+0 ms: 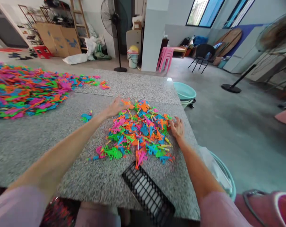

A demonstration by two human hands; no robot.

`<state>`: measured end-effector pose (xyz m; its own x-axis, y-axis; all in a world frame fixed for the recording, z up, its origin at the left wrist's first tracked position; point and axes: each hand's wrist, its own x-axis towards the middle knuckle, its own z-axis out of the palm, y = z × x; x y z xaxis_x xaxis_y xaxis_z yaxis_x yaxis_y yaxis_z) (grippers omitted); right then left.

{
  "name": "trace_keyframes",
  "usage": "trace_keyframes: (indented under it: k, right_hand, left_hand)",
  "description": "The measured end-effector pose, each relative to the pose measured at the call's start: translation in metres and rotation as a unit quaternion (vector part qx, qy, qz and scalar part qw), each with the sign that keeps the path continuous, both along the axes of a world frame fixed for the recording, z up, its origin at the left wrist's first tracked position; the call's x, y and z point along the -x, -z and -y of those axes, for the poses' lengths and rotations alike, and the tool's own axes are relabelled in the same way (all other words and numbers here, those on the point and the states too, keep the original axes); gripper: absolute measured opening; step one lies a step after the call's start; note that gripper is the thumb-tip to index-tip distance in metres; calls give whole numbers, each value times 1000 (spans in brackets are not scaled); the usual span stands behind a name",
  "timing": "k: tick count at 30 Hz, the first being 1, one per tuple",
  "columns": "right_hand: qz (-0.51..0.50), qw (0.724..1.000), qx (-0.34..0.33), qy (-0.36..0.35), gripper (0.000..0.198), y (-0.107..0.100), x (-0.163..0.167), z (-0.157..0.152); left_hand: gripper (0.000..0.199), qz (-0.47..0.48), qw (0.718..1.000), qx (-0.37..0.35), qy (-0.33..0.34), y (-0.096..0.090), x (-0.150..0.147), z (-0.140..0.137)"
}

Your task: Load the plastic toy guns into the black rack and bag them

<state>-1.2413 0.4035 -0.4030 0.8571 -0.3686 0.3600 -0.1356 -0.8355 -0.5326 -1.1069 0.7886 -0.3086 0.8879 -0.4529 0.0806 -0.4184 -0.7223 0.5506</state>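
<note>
A pile of small bright plastic pieces (143,129) in orange, green, blue and pink lies on the speckled stone table (86,176). Thin yellow-tipped sticks are mixed in among them. At the pile's far left edge, my left hand (115,107) reaches out with fingers extended beside an orange piece (127,104); it is slightly blurred. My right hand (177,127) rests against the right edge of the pile, its fingers apart. Both hands appear to hold nothing. A few blue and green pieces (86,117) lie apart, left of the pile.
A much larger heap of similar pieces (26,91) covers the table's far left. Near the front edge lies a black plastic basket (148,194). Beyond the right edge are a turquoise basin (185,90) and a pink bucket (258,206). A standing fan (114,19) is behind.
</note>
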Motion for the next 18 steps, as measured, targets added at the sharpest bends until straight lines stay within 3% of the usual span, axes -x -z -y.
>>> trace_keyframes:
  k: [3,5,7,9,11,15,18]
  right_hand:
    - [20,1000,0,-7,75,-16,37,-27]
    - [22,992,44,-120,73,-21,72,-60]
    - [4,947,131,-293,68,-21,102,-98]
    - [-35,902,199,-383,61,-21,118,-127]
    - [-76,892,225,-384,55,-25,120,-138]
    - [-107,922,222,-299,51,-49,125,-128]
    - [-81,943,197,-254,56,-63,170,-130]
  left_hand:
    - [106,-31,995,-88,34,16,91,-51]
    - [118,-33,991,-128,19,38,140,-72]
    - [116,-22,989,-146,3,61,169,-76]
    - [111,3,989,-147,-2,75,172,-65]
    - [108,30,990,-140,-2,79,159,-45]
    - [104,86,989,-115,-37,63,136,-9]
    - [90,133,987,-80,-48,52,172,-1]
